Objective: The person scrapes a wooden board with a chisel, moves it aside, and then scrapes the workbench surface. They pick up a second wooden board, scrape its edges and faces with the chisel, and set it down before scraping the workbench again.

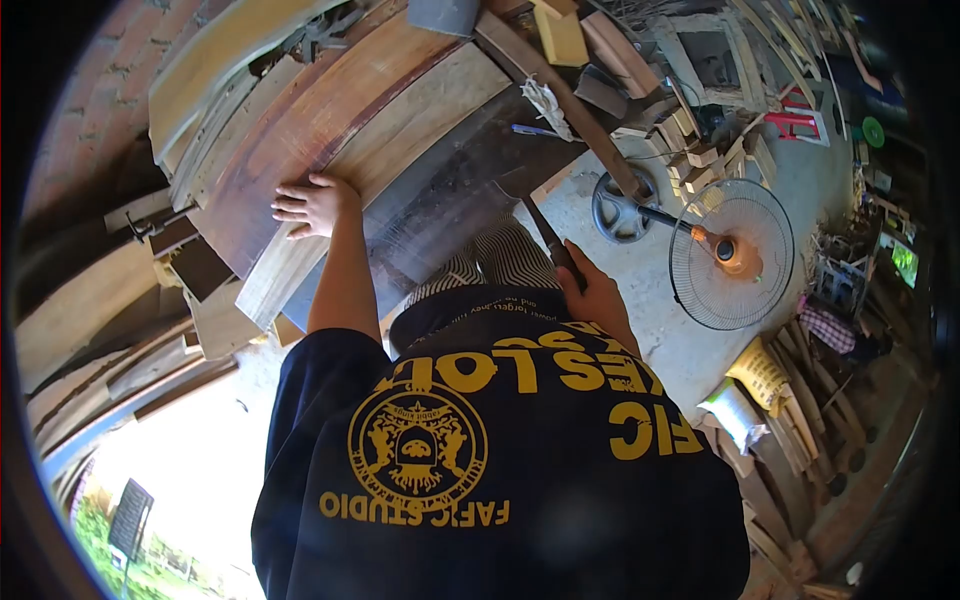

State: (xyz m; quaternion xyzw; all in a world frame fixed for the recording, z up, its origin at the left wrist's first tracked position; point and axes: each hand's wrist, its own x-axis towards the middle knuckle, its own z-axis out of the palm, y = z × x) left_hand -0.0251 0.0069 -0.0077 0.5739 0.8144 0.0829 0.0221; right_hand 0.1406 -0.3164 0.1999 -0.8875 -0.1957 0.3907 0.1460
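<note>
So the landmark here is the pale plank, which runs on a slant from near the person's left side to far off on the right. Left hand is easily the nearer one: it's laid down right where the plank meets the reddish-brown board, fingers loosely spread and pointing away to the left over that board. Nothing gripped, just an open hand resting on wood.

Right hand is closed around the handle of a long dark tool, fingers wrapped. That tool sits on the near right side of the plank, well apart from it, with the dark panel in between. Its long axis points forward and a bit left, so it's roughly crosswise to the plank rather than in line with it. Can't tell if the tip touches the panel.

Past the plank's right side there's a blue pen with a whitish rag just beside it, and the fan stands way further right.
</note>
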